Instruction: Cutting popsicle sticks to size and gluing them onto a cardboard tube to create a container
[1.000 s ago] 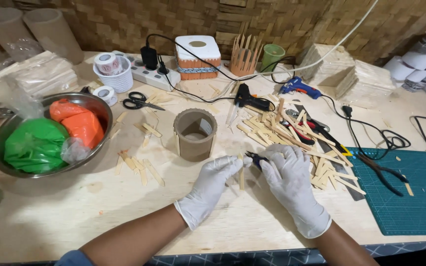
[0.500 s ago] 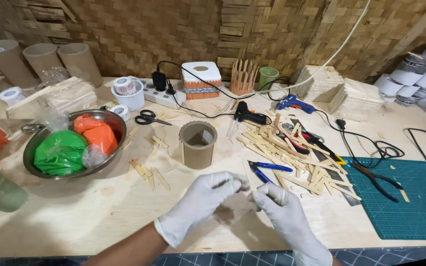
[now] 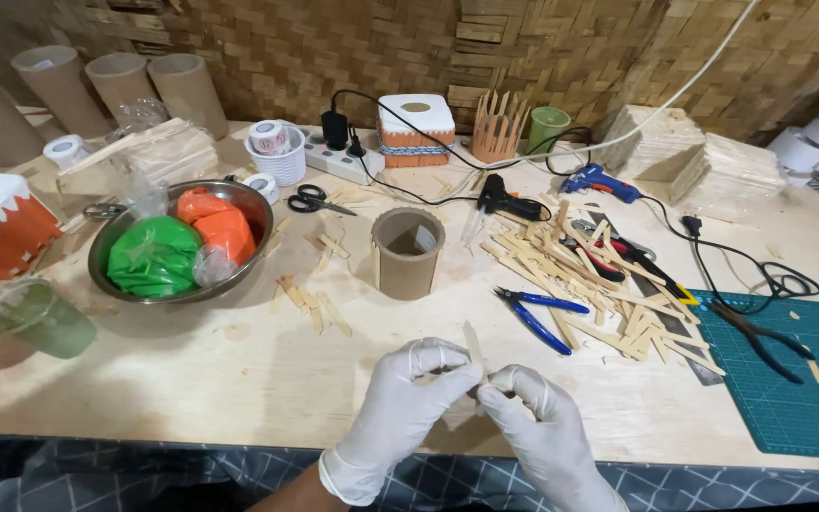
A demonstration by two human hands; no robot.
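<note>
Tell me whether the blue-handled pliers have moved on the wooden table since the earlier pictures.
Yes. The blue-handled pliers were gripped in the gloved hands beside the stick pile a second ago; now they lie released on the table, right of the brown cardboard tube.

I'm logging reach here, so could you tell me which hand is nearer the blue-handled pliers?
The right hand. It sits just below the blue-handled pliers, while the left hand is further off to their lower left.
</note>
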